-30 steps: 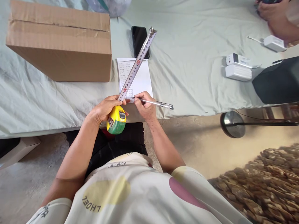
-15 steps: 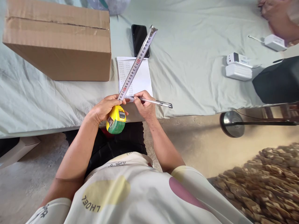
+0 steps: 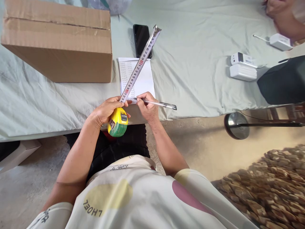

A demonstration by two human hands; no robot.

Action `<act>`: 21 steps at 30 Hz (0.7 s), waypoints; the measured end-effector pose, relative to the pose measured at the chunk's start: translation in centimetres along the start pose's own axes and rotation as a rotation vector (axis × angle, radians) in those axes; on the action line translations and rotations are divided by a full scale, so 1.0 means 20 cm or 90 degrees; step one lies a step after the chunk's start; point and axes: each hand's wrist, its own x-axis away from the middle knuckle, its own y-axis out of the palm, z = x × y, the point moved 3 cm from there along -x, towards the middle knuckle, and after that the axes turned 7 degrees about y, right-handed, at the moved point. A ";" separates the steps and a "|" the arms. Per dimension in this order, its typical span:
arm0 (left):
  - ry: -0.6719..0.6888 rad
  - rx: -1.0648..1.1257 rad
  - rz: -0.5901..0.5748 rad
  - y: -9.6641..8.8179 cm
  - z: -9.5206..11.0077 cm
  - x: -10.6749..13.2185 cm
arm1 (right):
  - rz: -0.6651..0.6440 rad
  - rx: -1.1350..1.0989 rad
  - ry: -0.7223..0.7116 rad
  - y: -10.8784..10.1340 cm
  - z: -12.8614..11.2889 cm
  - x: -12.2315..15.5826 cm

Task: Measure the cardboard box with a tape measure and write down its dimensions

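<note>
While a brown cardboard carton stands at left on a cloth-covered table, a person's left hand pinches the metal blade of a yellow-and-green tape measure between thumb and fingers, close to the case, which hangs just off the table's near edge. Slanting over a handwritten notepad and a black smartphone, the blade looks light, springy and apt to kink; the sturdier case would likely make the safer hold. The right hand pinches a clear-barrelled pen, slim, stiff and probably slick, near its tip at the notepad's lower edge. White plastic devices lie farther right, near a co-worker's hand.
</note>
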 end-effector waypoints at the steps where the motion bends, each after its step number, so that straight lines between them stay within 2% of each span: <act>1: 0.002 0.000 -0.002 0.00 0.00 0.00 | 0.005 0.008 0.002 0.00 0.00 0.00; 12: 0.001 -0.001 0.003 0.00 0.00 0.00 | -0.001 0.016 0.003 0.01 0.00 0.00; 21: 0.003 -0.026 0.003 0.00 0.01 0.01 | 0.042 0.016 0.004 -0.01 0.01 0.01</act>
